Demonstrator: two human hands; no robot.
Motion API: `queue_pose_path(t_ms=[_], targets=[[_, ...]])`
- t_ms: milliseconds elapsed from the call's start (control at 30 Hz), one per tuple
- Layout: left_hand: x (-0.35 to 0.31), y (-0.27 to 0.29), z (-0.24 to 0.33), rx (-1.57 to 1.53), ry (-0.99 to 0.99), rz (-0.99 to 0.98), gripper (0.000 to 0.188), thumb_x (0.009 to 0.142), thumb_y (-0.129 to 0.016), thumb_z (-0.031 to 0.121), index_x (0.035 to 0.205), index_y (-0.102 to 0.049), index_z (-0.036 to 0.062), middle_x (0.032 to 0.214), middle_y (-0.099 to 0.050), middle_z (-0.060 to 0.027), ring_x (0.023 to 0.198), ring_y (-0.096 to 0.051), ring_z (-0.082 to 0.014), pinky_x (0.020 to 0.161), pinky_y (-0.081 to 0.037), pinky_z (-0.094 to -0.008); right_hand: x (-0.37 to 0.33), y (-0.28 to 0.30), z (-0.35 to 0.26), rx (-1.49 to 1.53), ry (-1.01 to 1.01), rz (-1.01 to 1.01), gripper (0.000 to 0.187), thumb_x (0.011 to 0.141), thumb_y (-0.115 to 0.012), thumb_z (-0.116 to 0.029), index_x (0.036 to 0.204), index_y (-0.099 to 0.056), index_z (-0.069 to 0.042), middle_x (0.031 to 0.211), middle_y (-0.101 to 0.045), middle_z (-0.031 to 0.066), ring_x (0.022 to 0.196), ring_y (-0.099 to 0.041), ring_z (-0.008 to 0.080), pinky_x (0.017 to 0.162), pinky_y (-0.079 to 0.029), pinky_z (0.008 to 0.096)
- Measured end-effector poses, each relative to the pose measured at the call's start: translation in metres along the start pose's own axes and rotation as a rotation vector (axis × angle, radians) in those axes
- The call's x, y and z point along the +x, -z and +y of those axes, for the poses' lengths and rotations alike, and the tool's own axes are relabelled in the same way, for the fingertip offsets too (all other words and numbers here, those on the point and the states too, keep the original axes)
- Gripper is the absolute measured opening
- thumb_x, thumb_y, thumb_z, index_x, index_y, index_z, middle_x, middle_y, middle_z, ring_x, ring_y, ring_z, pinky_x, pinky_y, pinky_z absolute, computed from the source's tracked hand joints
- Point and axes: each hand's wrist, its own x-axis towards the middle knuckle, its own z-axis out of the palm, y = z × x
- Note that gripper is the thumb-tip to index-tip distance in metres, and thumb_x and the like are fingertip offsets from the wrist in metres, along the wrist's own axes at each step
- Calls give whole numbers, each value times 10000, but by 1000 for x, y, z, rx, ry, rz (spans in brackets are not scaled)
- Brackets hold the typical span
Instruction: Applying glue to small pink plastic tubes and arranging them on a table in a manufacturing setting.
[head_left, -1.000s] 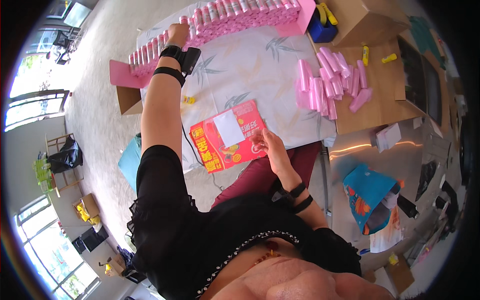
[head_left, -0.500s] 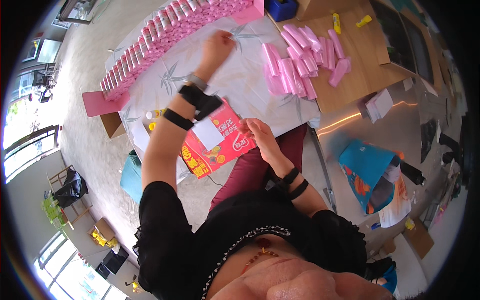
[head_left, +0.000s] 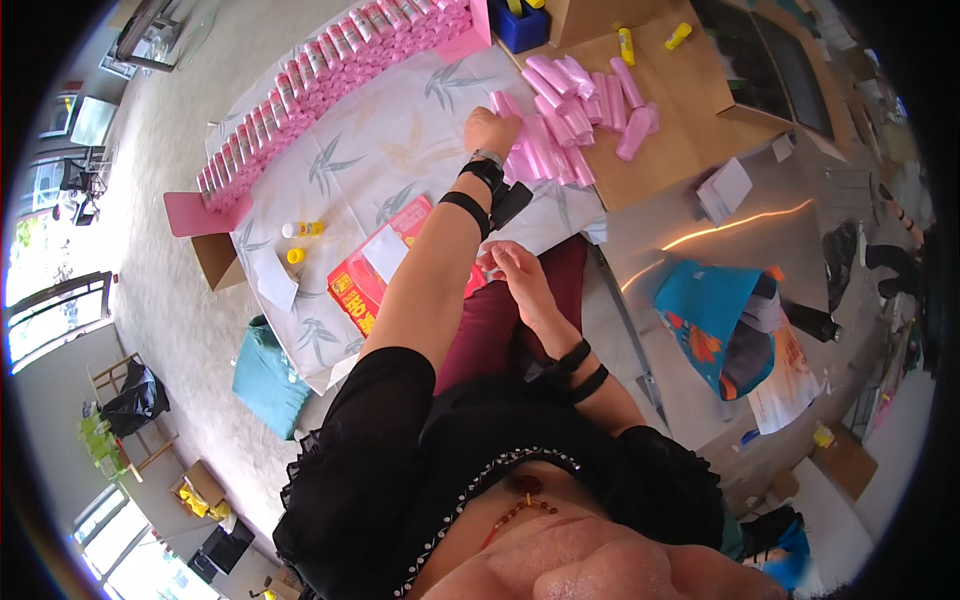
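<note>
My left hand [head_left: 493,130] reaches out over the cloth with its fingers curled round a pink plastic roll [head_left: 506,104] at the left edge of a loose pile of pink rolls [head_left: 572,112]. Its fingertips are partly hidden behind the back of the hand. My right hand [head_left: 520,277] hovers above my lap with nothing in it, fingers bent and apart. Beside it a red printed cardboard sheet [head_left: 352,293] lies on the cloth, partly covered by a white paper slip [head_left: 384,254] and by my left forearm.
A long pink-edged box [head_left: 205,213] at the far left holds several packed rolls with white-and-red labels [head_left: 283,92]. A yellow glue bottle [head_left: 304,229] lies on the patterned cloth [head_left: 330,165]. A blue container [head_left: 520,30] stands at the back. At right lies a blue bag [head_left: 700,305].
My left hand has moved right and nearer, from above the bare cloth to the pink pile, and has closed on a roll. My right hand has barely moved. The whole view has shifted slightly.
</note>
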Motion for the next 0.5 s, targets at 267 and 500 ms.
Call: queue_pose_path(t_ms=[267,500], targets=[[11,54,-15,-486,-74,-42,336,800,-756,201,1015,-713,-54,825,-724,-80,735,-687,-168,642,-522,-308,-22,22,-17,-141,183,60,297,1047,-565,-301,1187,-654,-55,1010,-702,38,935,-632,102,785,-481,255],[-119,166,-16,-626,-458,-327,363,856,-722,89,1167,-655,-86,987,-715,-110,871,-687,-157,697,-556,-293,-28,3,-76,-171,571,123,304,995,-635,-156,1259,-579,-16,1078,-666,66,1030,-631,132,918,-496,301]])
